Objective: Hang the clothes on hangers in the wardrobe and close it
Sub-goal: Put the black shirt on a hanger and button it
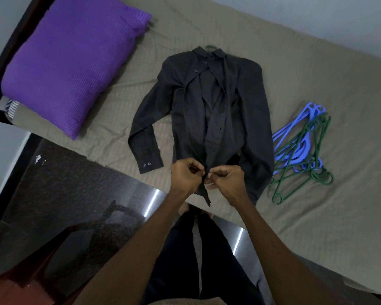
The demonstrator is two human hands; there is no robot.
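Observation:
A black long-sleeved shirt (209, 106) lies flat on the bed, collar away from me, with a green hanger hook (210, 47) poking out of its collar. The front is open above and its two edges meet at the hem. My left hand (186, 176) and my right hand (226, 179) pinch those two front edges together near the hem, fingers curled, thumbs almost touching. To the right of the shirt lies a pile of blue and green hangers (301, 150). No wardrobe is in view.
The bed carries an olive-grey sheet (317, 216). A purple pillow (68, 62) lies at the top left by the dark headboard (15, 38). Dark polished floor (64, 194) runs along the bed's near edge, and my dark trousers show below.

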